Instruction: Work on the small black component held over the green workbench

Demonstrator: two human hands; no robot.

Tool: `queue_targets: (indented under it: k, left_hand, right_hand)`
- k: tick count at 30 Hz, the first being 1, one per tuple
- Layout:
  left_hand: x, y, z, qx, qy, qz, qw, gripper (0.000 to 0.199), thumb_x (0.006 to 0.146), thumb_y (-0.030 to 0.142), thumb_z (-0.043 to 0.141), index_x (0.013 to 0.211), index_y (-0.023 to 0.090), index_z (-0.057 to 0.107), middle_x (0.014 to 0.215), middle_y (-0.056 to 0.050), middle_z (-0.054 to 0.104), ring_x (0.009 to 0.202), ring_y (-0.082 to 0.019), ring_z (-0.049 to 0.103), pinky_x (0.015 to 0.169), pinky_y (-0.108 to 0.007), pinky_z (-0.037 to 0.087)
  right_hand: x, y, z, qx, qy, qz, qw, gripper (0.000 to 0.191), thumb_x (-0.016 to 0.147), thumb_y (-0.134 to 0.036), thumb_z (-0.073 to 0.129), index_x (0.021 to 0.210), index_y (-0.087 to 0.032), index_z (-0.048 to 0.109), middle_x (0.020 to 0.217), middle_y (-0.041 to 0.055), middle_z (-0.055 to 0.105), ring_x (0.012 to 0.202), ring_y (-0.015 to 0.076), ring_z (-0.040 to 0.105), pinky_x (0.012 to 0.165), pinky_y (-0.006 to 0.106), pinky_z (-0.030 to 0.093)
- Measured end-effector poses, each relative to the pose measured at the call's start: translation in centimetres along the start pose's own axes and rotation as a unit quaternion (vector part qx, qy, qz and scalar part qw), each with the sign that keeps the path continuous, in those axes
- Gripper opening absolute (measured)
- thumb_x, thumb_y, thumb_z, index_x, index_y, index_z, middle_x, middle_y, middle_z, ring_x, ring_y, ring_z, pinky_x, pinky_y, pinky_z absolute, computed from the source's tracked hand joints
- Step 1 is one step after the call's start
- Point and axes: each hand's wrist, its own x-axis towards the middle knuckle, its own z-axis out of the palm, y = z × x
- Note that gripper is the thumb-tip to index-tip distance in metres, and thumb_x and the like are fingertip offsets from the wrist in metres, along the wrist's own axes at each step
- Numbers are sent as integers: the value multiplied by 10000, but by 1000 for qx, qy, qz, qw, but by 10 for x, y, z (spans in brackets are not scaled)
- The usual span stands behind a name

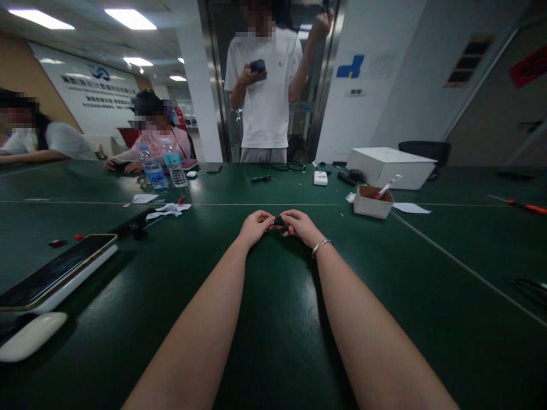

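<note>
Both my arms reach forward over the dark green table (273, 319). Between my hands is a small black object (278, 220), too small to name, with a bit of metallic shine at its left end. The fingers of my left hand (256, 226) pinch its left end. From the other side, my right hand (302, 226) grips it with thumb and fingers, and a silver bracelet (321, 247) circles that wrist. My fingertips cover part of the object, which is held close to the tabletop.
A phone on a white box (64, 267) and a white mouse (34, 337) lie at left. Two water bottles (174, 165) stand beyond. At right are a small open carton (372, 204), a large white box (391, 166) and an orange-handled screwdriver (527, 207). A person (269, 85) stands opposite.
</note>
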Motion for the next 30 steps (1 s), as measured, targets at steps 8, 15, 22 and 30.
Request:
queue_targets:
  k: [8, 15, 22, 30]
  left_hand:
    - [-1, 4, -7, -13, 12, -2, 1000, 296, 616, 298, 766, 849, 136, 681, 810, -77, 697, 757, -179, 631, 744, -319, 480]
    - [0, 3, -9, -37, 24, -9, 999, 330, 613, 330, 769, 859, 132, 675, 805, -85, 701, 769, -191, 639, 738, -335, 488]
    - [0, 2, -7, -32, 27, -11, 999, 280, 641, 277, 745, 859, 121, 665, 767, -74, 693, 705, -163, 626, 700, -309, 484]
    - [0, 4, -6, -37, 26, -14, 999, 312, 606, 300, 767, 840, 118, 669, 741, -72, 691, 701, -171, 626, 694, -318, 475]
  right_hand:
    - [0, 1, -1, -1, -2, -8, 1000, 114, 811, -178, 615, 899, -162, 545, 627, -27, 612, 349, 19, 426, 464, 213, 545]
    - [-3, -5, 1, -12, -1, -2, 1000, 270, 784, -205, 649, 1025, -182, 531, 722, -20, 622, 370, 31, 479, 489, 224, 562]
    - [-3, -4, 0, -17, -39, -32, 999, 482, 705, -81, 665, 1133, -232, 503, 884, -16, 640, 403, 11, 509, 507, 189, 554]
    - [-4, -5, 0, -18, -38, -29, 999, 325, 765, -129, 636, 1063, -189, 519, 743, -30, 639, 363, 25, 489, 480, 202, 544]
